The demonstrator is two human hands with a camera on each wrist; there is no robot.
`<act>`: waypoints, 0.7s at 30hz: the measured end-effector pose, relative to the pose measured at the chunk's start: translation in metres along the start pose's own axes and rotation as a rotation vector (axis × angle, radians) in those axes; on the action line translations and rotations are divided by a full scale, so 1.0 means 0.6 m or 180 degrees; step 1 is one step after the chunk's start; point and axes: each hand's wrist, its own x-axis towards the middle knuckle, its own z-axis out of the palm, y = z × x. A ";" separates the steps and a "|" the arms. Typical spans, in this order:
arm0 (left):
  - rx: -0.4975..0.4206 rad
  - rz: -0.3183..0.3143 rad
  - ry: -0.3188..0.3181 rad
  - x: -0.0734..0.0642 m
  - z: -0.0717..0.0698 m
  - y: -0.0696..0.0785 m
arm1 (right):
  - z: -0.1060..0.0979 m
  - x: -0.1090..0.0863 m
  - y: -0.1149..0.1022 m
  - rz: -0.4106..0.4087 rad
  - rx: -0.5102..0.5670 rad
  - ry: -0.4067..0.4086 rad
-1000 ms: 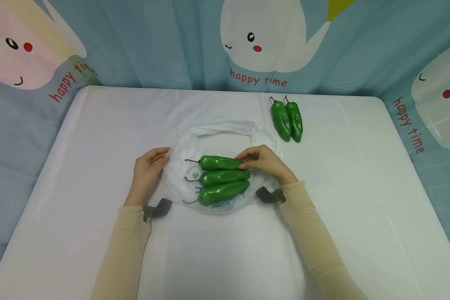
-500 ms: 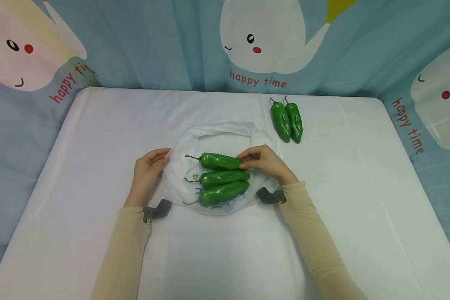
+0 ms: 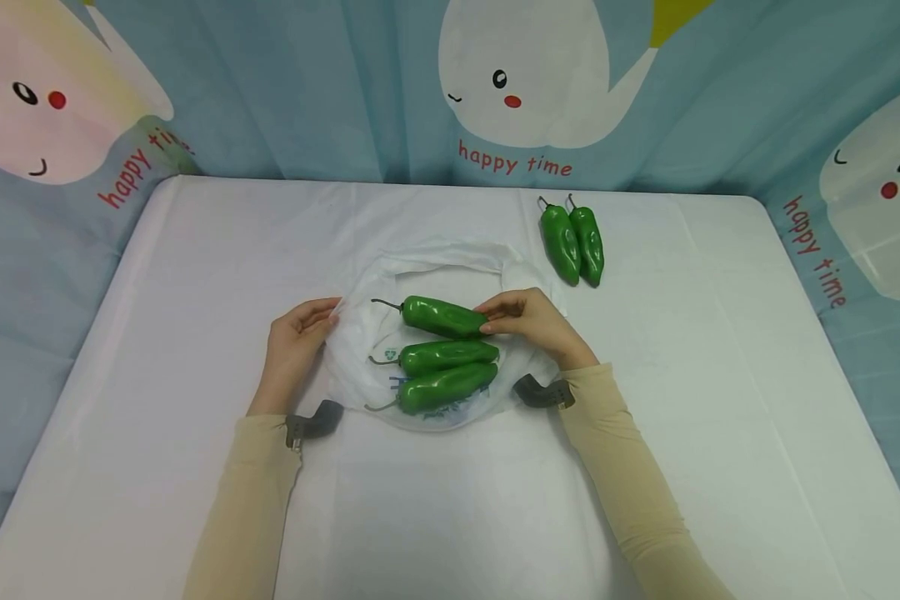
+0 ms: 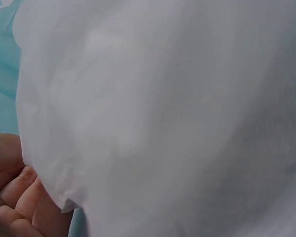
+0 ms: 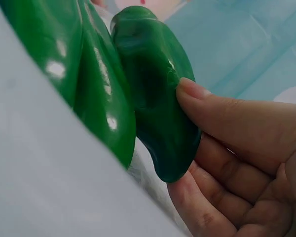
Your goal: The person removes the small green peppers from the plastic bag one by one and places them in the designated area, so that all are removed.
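Note:
My right hand (image 3: 528, 321) pinches the tip of a green chili pepper (image 3: 441, 317) between thumb and fingers, its stem pointing left. In the right wrist view the thumb presses on one side of that pepper (image 5: 155, 84). Two more green peppers (image 3: 450, 357) lie just below it, side by side on a white plastic bag (image 3: 360, 367) with blue print. At the bag's left edge my left hand (image 3: 296, 342) pinches the thin film between thumb and curled fingers. The white film (image 4: 113, 98) fills most of the left wrist view, partly covering the fingers (image 4: 29, 197).
Another pair of green peppers (image 3: 570, 243) lies at the back right of the white-covered table (image 3: 720, 375), stems toward the far edge. A blue curtain (image 3: 307, 92) with whale prints hangs behind. Each wrist wears a small dark camera mount (image 3: 543, 392).
The top pepper's stem end has swung away from me, opening a gap to the middle pepper, while my right hand keeps its tip. My left hand stays at the bag's edge.

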 end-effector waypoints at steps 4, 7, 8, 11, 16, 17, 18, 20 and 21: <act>-0.0003 -0.0021 -0.0002 0.000 0.000 0.000 | -0.001 -0.001 -0.001 0.0008 0.0088 0.0113; 0.0011 -0.0016 -0.0003 0.000 0.000 0.000 | -0.003 -0.002 -0.001 -0.0003 0.0176 0.0281; 0.0013 -0.0013 -0.0003 -0.001 0.000 0.000 | -0.004 -0.002 -0.001 -0.0009 0.0210 0.0347; 0.0017 -0.0017 -0.0001 -0.001 -0.001 0.000 | -0.006 -0.003 -0.001 -0.0021 0.0321 0.0509; 0.0016 -0.0015 0.0004 -0.001 0.000 0.001 | -0.012 -0.005 -0.002 -0.0029 0.0435 0.0628; 0.0018 -0.0011 0.0003 -0.001 0.000 0.001 | -0.014 -0.005 -0.001 -0.0039 0.0454 0.0640; 0.0022 -0.0009 0.0004 -0.001 0.000 0.001 | -0.015 -0.006 -0.001 -0.0045 0.0469 0.0651; 0.0030 -0.0003 0.0007 -0.001 0.000 0.002 | -0.017 -0.007 -0.001 -0.0070 0.0475 0.0674; 0.0033 -0.0002 0.0008 -0.002 0.000 0.002 | -0.018 -0.007 0.000 -0.0093 0.0488 0.0694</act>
